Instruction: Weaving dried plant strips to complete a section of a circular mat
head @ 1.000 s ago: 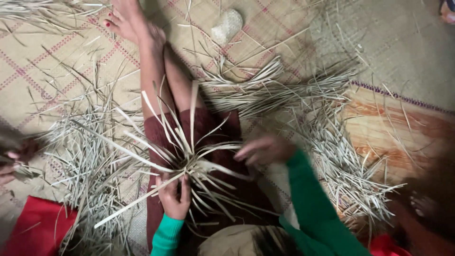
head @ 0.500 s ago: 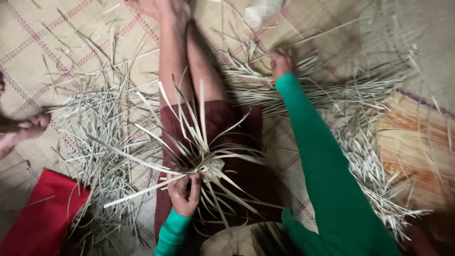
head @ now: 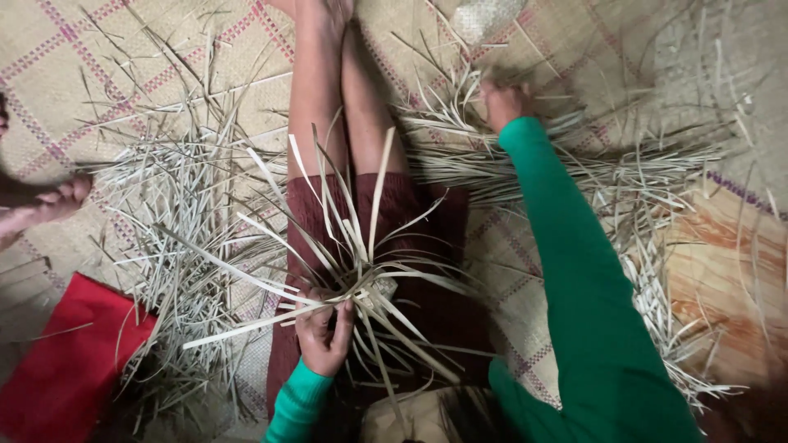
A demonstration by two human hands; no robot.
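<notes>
I sit on a woven mat with my legs stretched out, a dark red skirt over my lap. My left hand (head: 324, 332) grips the middle of a started weave of pale dried leaf strips (head: 361, 271), whose loose ends fan out over my lap. My right hand (head: 502, 102), in a green sleeve, reaches far forward into the pile of dried strips (head: 591, 164) to the right of my legs; its fingers are closed among the strips, partly blurred.
Another heap of strips (head: 172, 213) lies left of my legs. Another person's foot (head: 49, 205) rests at the left edge. A red cloth (head: 66, 361) lies at the lower left. An orange patterned mat (head: 730, 287) is on the right.
My right hand has left the weave on my lap and stretched forward into the strip pile on the right. My left hand has stayed on the weave.
</notes>
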